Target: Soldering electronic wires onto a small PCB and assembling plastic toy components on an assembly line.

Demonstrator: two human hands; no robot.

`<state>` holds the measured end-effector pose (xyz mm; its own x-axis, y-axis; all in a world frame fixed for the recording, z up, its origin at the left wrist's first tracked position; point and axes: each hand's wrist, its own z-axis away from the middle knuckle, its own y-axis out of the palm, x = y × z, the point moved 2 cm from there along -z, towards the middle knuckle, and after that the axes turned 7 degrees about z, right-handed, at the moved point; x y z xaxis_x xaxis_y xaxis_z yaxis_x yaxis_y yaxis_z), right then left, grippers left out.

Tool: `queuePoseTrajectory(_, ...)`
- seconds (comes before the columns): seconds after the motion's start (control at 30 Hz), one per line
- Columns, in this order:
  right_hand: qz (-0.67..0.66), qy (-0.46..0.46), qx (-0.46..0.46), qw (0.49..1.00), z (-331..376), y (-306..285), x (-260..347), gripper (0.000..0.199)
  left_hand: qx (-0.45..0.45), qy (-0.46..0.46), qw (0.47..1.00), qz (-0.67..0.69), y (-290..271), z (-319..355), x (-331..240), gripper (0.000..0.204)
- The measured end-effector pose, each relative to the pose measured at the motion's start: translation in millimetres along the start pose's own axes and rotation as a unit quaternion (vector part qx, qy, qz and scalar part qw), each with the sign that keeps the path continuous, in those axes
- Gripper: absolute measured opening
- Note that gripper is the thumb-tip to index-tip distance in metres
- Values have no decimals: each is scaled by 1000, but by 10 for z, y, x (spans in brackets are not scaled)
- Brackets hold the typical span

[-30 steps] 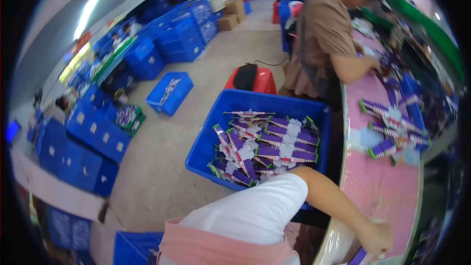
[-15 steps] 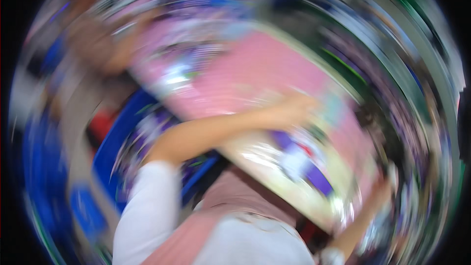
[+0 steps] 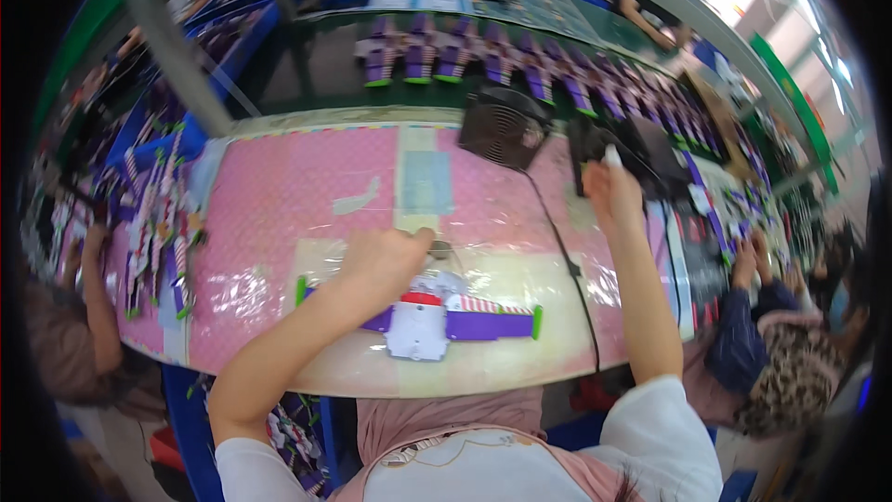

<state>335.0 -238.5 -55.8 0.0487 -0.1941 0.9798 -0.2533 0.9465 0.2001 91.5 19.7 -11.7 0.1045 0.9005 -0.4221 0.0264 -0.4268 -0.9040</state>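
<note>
A flat purple, white and red toy-shaped card (image 3: 446, 321) with green tips lies on a clear plastic sheet near the front edge of the pink table (image 3: 279, 195). My left hand (image 3: 386, 260) rests over the card's left part, fingers curled, fingertips pinched at a small grey piece (image 3: 439, 247). My right hand (image 3: 609, 188) is raised farther back on the right, shut on a small white stick (image 3: 612, 156), right beside a black device (image 3: 641, 158).
A black fan (image 3: 506, 125) stands mid-table, its cable (image 3: 562, 251) running to the front edge. Rows of purple toy cards (image 3: 483, 60) lie beyond, and more are piled at the left (image 3: 153, 232). A co-worker's arm (image 3: 93, 302) reaches in on the left; another person (image 3: 776, 363) sits on the right.
The view has swung from the blue crate of toy cards on the floor to the table. My left hand now lies on a card and my right hand is raised by the black device.
</note>
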Motion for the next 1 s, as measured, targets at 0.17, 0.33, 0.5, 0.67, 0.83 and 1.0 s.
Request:
queuePoseTrajectory(0.17,557,-14,516,651,1613,914,301,30,-70,-104,922,366,-384,661,148,23)
queuePoseTrajectory(0.33,233,271,370,858,1420,1600,274,27,-67,-173,579,794,-599,1349,210,36)
queuePoseTrajectory(0.5,-10,254,321,912,-211,3693,-616,18,-219,-282,550,755,-530,1552,431,36)
queuePoseTrajectory(0.67,-78,252,187,946,-1431,4118,-1198,20,-384,-322,613,611,-433,2034,583,36)
queuePoseTrajectory(0.83,-168,235,103,952,-1281,4031,-1124,21,-428,-331,699,468,-367,2072,657,34)
queuePoseTrajectory(1.0,-7,-99,384,918,472,3640,846,47,-423,-316,809,257,-183,1940,668,30)
